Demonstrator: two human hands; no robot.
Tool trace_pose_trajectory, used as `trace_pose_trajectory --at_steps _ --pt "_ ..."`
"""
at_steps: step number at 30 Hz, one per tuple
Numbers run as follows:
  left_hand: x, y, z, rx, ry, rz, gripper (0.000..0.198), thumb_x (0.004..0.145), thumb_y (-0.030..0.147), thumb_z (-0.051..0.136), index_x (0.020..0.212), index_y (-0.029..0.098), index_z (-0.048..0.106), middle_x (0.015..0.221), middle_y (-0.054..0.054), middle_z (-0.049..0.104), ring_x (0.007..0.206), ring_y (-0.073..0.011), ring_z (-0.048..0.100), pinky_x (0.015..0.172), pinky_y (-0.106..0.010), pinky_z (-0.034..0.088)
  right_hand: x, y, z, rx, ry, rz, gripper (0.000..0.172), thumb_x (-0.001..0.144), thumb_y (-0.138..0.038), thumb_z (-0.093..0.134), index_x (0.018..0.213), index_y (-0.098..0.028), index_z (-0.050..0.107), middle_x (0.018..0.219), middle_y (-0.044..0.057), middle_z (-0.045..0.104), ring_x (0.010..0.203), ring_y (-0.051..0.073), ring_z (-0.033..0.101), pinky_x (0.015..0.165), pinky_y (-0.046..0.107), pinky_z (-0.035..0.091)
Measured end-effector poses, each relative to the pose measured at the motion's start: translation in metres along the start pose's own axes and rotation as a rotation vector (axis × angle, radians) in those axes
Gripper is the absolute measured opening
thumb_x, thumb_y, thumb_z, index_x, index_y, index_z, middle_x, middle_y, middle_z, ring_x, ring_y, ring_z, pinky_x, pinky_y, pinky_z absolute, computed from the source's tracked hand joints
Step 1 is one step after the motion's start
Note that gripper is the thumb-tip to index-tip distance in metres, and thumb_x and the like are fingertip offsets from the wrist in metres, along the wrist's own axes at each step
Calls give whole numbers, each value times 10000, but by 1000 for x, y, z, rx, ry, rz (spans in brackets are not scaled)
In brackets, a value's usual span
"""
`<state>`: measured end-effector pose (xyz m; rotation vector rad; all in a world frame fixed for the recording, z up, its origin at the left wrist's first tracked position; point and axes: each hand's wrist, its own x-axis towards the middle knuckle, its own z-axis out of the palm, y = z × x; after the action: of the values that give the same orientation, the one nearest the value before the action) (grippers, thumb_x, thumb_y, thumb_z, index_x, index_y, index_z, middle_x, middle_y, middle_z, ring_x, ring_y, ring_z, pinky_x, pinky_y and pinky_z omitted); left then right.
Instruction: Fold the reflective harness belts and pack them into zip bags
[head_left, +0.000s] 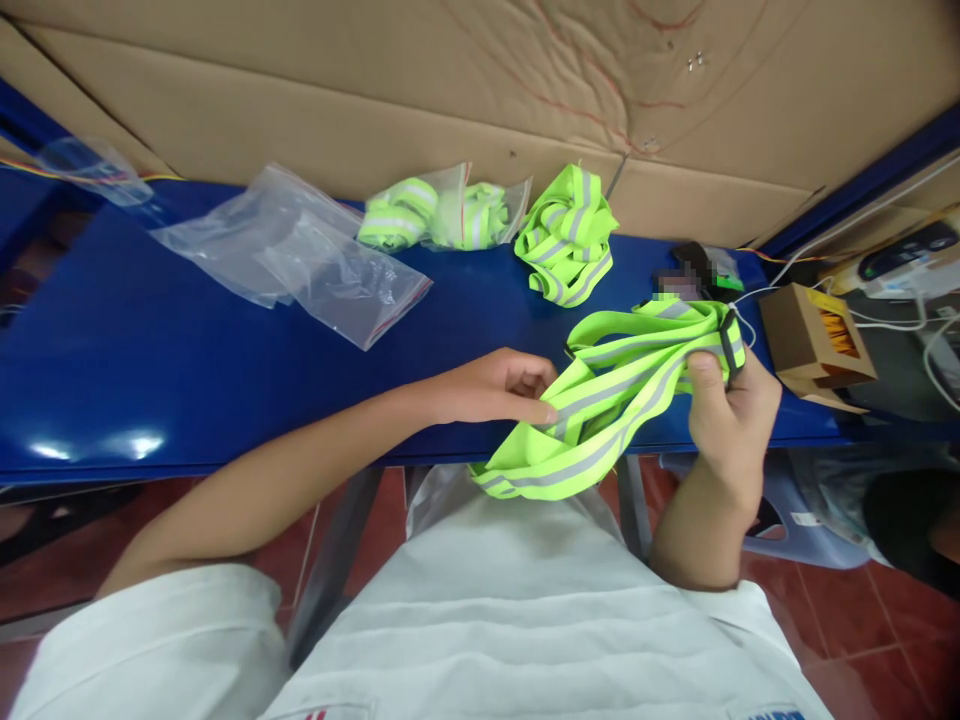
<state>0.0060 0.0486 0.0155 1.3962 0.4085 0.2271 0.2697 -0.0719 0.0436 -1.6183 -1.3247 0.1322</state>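
Far left on the blue counter (187, 385), clear bags (300, 255) are laid flat, overlapping, no contents seen in them. To their right, near the cardboard back panel (300, 110), two bagged strap bundles (399, 212) (486, 213) are set side by side.

Left hand (506, 388) is placed at the near-left part of the held strap (600, 385): fingers curled, thumb laid over the band. Whether it is pinched firmly or just guided can't be told.

Behind, a loose strap bundle (568, 235) is left unbagged on the counter.

Held strap (lime, grey stripe) is suspended in long loops between both hands, over the counter's front edge. Its right end is gripped between thumb and fingers of the right hand (735, 405), with a black buckle (730, 345) caught at that end.

Far right, an open cardboard box (814, 340) is parked.

Step in hand, as judged: strap being gathered into layered loops. Next move calls for the buckle end to be held firm while loose loops at the left are drawn in and evened.
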Motion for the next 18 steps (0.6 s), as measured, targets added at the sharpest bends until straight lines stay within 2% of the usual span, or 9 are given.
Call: trace_pose_trajectory --at_steps 4,7,8,9,11,13,14,16,18 --pt "-10 8 9 132 -102 198 274 829 365 863 839 159 684 833 -21 691 803 -147 622 792 -256 520 -1 2 3 -5 -1 4 344 958 -560 705 978 -220 751 799 52 662 749 237 572 677 356 465" --pt "-12 7 20 138 -293 185 218 895 369 816 917 162 752 917 -71 767 851 -171 675 842 -268 548 -4 2 3 44 -34 2 297 949 -547 722 1018 -261 764 822 52 678 768 258 592 690 370 467" --pt "-11 3 22 108 -315 162 226 921 383 789 932 159 763 931 -82 777 859 -175 687 848 -270 553 -5 1 3 61 -44 3 288 945 -546 726 1024 -272 768 834 52 687 782 265 604 699 373 476" --pt "-8 -1 24 69 -282 144 246 940 400 765 930 155 761 928 -84 776 859 -176 691 846 -268 555 -6 1 4 73 -48 11 286 945 -549 724 1024 -278 770 853 54 696 801 273 619 714 377 488" --pt "-2 -14 26 -20 -94 137 286 935 432 764 920 149 729 919 -67 755 868 -172 689 854 -268 555 -7 -1 5 92 -25 22 312 952 -565 708 1023 -269 775 902 64 717 846 282 648 753 383 513" --pt "5 -25 27 -80 88 147 342 853 436 849 964 151 697 970 -50 738 904 -176 689 889 -281 556 -8 -4 8 120 13 0 352 957 -572 700 1012 -234 781 919 72 726 864 272 654 777 379 521" --pt "7 -29 28 -93 129 149 402 798 427 898 1007 153 691 1016 -50 734 933 -183 692 914 -293 558 -8 -5 10 138 26 -19 366 957 -569 702 999 -214 782 906 72 724 851 260 645 769 371 517" --pt "11 -30 30 -102 78 134 516 728 424 954 1089 157 699 1094 -64 734 1000 -207 700 973 -323 559 -8 -8 14 153 26 -40 374 953 -553 712 957 -184 773 850 63 706 799 230 609 725 347 497" --pt "11 -23 32 -112 -75 114 523 740 454 949 1111 161 726 1116 -77 744 1053 -234 706 1018 -345 557 -9 -11 18 138 14 -31 365 956 -535 712 929 -173 757 811 51 688 759 212 582 687 330 476"
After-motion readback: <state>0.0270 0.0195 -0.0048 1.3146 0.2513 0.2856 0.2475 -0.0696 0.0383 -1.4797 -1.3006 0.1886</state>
